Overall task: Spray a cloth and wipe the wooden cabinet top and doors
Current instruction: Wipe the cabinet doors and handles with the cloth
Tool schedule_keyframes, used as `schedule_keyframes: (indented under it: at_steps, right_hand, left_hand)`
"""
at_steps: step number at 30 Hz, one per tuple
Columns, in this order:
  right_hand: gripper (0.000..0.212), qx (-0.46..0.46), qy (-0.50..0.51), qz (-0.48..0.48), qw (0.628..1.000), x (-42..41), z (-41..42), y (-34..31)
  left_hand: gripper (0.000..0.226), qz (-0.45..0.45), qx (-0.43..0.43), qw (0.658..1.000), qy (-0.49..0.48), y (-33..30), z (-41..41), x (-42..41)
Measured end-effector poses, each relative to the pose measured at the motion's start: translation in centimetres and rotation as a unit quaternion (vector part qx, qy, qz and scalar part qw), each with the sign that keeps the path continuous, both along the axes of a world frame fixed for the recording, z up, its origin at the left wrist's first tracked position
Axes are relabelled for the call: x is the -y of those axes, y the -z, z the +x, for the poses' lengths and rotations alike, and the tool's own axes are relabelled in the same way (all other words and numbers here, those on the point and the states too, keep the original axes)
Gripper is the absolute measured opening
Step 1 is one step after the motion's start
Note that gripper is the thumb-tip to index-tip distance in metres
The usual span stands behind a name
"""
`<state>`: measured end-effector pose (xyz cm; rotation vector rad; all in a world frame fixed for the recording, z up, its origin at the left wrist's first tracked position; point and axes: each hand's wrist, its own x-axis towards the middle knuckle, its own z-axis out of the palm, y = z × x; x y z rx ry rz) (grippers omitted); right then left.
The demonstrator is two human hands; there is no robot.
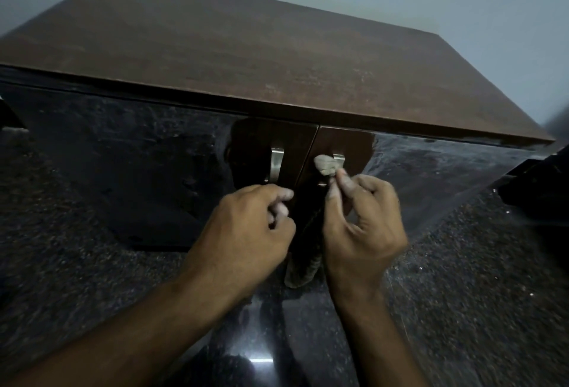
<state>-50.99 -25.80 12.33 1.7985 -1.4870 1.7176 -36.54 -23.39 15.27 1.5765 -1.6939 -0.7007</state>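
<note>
Head view, dim light, some motion blur.

Left of centre: left hand (246,226), fingers curled in and pinched on something dark at the fingertips. Likely an edge of the cloth, though the contact itself is too dark to confirm.

Centre: the cloth (303,266) hangs between the two hands as a dark, limp strip; its lower end droops below wrist level, in front of the cabinet doors. A paler bunched end (327,164) pokes up above the right fingertips, overlapping the right handle (338,158); touching or just in front, cannot tell. Left handle (276,168) is bare metal, clear of the cloth.

Right of centre: right hand (363,223), thumb and forefinger pressed together on the cloth just below that pale end.

Handling judgement: light, soft, no stiffness; it will sag and twist unless bunched into a pad or stretched taut from both ends. Best held by a fold in the palm for wiping flat panels.

Cabinet top (246,57), upper half of frame: brown wood, nothing on it.

Containers: no spray bottle in view. Doors (338,143) shut; contents unseen.
</note>
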Motion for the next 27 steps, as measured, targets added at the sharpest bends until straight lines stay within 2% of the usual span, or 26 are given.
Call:
schedule_keyframes:
  at_steps: [3, 8, 10, 17, 21, 24, 27]
  right_hand:
    - [0.007, -0.039, -0.021, 0.001, 0.999, 1.0, 0.5, 0.8]
    - [0.007, -0.114, -0.032, 0.045, 0.992, 0.7, 0.8, 2.3]
    - [0.010, -0.109, -0.035, 0.051, 0.992, 0.3, 0.4, 2.3]
    - [0.012, -0.064, -0.032, -0.023, 0.997, 2.3, 2.4, -0.3]
    - [0.008, -0.118, -0.077, 0.027, 0.990, 1.8, 2.4, 2.8]
    - [0.004, -0.163, -0.045, 0.057, 0.984, 1.2, 2.4, 5.0]
    - [0.007, -0.176, 0.005, 0.033, 0.984, 1.2, 2.0, 4.1]
  left_hand:
    - [0.017, 0.004, -0.003, 0.999, -0.048, -0.2, 0.6, -0.1]
    - [0.005, -0.020, -0.005, 0.995, -0.101, -0.3, 1.2, 0.2]
    - [0.005, -0.033, -0.010, 0.994, -0.106, -0.4, 1.2, 0.3]
    - [0.007, -0.053, -0.018, 0.994, -0.096, -0.4, 0.6, 0.4]
    - [0.006, -0.049, -0.030, 0.994, -0.089, -0.2, 0.9, 0.5]
    - [0.006, -0.045, -0.038, 0.994, -0.087, -0.2, 0.9, 0.6]
    - [0.008, -0.046, -0.032, 0.996, -0.075, 0.0, 1.0, 0.6]
